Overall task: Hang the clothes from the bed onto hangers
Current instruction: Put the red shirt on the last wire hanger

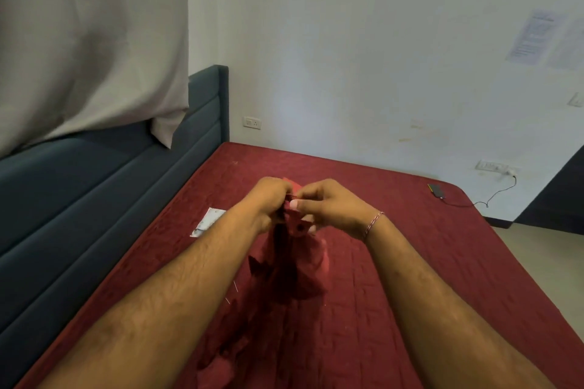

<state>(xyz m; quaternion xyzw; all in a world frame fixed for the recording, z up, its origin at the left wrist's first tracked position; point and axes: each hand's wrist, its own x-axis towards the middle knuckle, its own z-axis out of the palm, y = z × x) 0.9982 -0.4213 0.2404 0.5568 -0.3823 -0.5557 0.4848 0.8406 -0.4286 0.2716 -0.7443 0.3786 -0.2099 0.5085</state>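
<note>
Where the maroon bedspread [395, 262] fills the lower frame, bare quilt stretching to its right edge, one teal headboard [94, 199] along the left, one dark red garment [294, 268] held up at centre, left hand [268, 199] and right hand [328, 202] pinching its top edge, one white packet [207, 222] left of them, one phone [436, 190] upper right.

We see a dark red piece of clothing [292, 265] held up over the bed [410, 262]. Its top is bunched up high, and the rest hangs down in loose folds. The bottom part lies crumpled on the bed, close to us. The cloth is almost the same red as the bed cover, so we cannot tell what kind of clothing it is. The bed has a dark red quilted cover with stitched lines. It runs from near us to the white wall at the far end.
</note>
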